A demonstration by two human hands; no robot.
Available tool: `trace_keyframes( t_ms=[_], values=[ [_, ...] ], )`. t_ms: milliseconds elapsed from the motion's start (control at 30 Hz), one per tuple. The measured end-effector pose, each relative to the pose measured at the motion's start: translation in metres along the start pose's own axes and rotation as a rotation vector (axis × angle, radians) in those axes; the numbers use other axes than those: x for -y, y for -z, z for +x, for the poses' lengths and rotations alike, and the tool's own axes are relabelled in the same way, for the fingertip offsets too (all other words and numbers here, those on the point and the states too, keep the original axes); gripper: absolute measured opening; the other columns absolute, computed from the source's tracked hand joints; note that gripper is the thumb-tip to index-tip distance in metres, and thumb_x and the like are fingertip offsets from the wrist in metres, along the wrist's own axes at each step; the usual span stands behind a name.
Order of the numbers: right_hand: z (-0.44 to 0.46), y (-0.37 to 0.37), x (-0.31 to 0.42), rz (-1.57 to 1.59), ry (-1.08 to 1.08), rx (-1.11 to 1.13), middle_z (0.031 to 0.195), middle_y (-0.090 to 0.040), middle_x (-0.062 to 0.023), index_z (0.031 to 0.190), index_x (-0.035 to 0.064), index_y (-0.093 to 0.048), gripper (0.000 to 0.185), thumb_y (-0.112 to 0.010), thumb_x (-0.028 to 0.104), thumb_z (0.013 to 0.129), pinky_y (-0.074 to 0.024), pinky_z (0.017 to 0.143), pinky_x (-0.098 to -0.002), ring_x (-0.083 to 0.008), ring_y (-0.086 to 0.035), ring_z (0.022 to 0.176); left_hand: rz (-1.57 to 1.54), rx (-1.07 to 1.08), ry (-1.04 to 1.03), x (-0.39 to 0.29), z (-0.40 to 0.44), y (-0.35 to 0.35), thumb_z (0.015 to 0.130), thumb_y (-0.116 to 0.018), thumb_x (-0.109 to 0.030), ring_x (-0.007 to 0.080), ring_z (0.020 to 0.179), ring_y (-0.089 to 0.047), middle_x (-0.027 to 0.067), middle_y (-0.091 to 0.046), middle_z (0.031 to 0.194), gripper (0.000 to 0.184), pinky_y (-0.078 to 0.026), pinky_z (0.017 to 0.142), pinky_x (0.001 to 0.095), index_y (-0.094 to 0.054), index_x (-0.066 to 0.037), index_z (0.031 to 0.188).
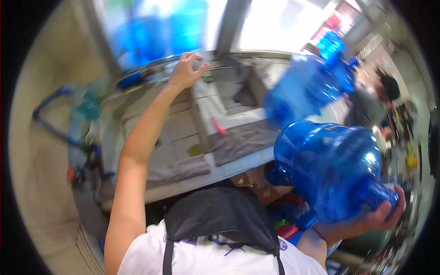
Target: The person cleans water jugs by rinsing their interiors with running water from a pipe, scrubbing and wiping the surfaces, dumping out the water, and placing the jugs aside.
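My right hand (388, 211) is wrapped round the neck of a large blue water jug (327, 160), which lies on its side in the air at the right, its neck pointing right and down. My left hand (187, 71) reaches forward over the tiled basin's far edge, below the window. Its fingers are curved and the thumb stands apart, with nothing seen between them. A pale, blurred object (201, 57) is just beside its fingertips; I cannot make out what it is.
A tiled basin (176, 123) with grey cloths (238, 142) on its rims spans the front. More blue jugs (298, 87) stand behind at the right, near a person (371, 98). A blue hose (55, 119) curves at the left. A pink-handled item (218, 126) lies on the divider.
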State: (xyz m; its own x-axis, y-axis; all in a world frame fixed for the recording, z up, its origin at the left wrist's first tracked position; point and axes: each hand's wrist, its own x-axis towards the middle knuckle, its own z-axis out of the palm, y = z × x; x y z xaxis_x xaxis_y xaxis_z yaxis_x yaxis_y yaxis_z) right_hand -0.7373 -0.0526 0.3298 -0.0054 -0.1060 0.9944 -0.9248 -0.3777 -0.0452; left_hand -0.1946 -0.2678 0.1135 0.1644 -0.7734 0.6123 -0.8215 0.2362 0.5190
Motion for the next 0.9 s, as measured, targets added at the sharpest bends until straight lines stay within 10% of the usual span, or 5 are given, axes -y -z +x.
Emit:
trace_keyframes(
  t_ms=[233, 300, 400, 600, 900],
  values=[
    [-0.007, -0.125, 0.116, 0.997, -0.583, -0.291, 0.091, -0.064, -0.0193, 0.097, -0.0082, -0.062, 0.048, -0.052, 0.037, 0.083, -0.0549, 0.074, -0.0396, -0.0297, -0.063, 0.079, -0.003, -0.047, 0.527, 0.183, -0.145, 0.113, 0.082, -0.071, -0.041, 0.025, 0.08, -0.066, 0.0138, -0.07, 0.086, 0.036, -0.052, 0.073, 0.037, -0.07, -0.006, 0.091],
    [-0.022, -0.167, 0.13, 0.551, -0.132, -0.102, 0.093, -0.065, -0.0188, 0.098, -0.0077, -0.063, 0.045, -0.055, 0.034, 0.084, -0.0548, 0.073, -0.0399, -0.0291, -0.063, 0.079, -0.048, -0.095, 0.571, 0.213, -0.178, 0.137, 0.082, -0.072, -0.039, 0.0199, 0.072, -0.066, 0.0112, -0.07, 0.083, 0.037, -0.052, 0.067, 0.0335, -0.07, -0.004, 0.092],
    [-0.062, -0.234, 0.215, 0.712, -0.268, 0.243, 0.099, -0.068, -0.0122, 0.099, -0.0013, -0.068, 0.025, -0.065, 0.02, 0.088, -0.0553, 0.073, -0.036, -0.0212, -0.064, 0.085, -0.021, -0.142, 0.683, 0.212, -0.199, 0.171, 0.082, -0.072, -0.039, 0.02, 0.075, -0.066, 0.0119, -0.07, 0.084, 0.039, -0.052, 0.069, 0.0336, -0.068, -0.003, 0.097],
    [-0.186, -0.307, 0.391, 0.851, -0.013, 0.789, 0.078, -0.067, -0.0116, 0.094, 0.007, -0.067, 0.057, -0.079, 0.055, 0.067, -0.0532, 0.062, -0.0371, -0.0268, -0.068, 0.07, -0.168, -0.266, 0.395, 0.135, -0.198, 0.19, 0.089, -0.067, -0.038, 0.0225, 0.091, -0.065, 0.0116, -0.067, 0.099, 0.044, -0.051, 0.078, 0.0327, -0.06, -0.003, 0.116],
    [-0.248, -0.306, 0.456, 1.17, 0.173, 1.074, 0.091, -0.065, -0.0146, 0.095, 0.0059, -0.06, 0.039, -0.073, 0.035, 0.074, -0.0527, 0.07, -0.0447, -0.0318, -0.065, 0.087, 0.199, -0.036, -0.024, 0.063, -0.186, 0.191, 0.09, -0.062, -0.025, 0.0349, 0.101, -0.058, 0.0143, -0.058, 0.109, 0.033, -0.048, 0.086, 0.0411, -0.058, -0.007, 0.118]
  ],
)
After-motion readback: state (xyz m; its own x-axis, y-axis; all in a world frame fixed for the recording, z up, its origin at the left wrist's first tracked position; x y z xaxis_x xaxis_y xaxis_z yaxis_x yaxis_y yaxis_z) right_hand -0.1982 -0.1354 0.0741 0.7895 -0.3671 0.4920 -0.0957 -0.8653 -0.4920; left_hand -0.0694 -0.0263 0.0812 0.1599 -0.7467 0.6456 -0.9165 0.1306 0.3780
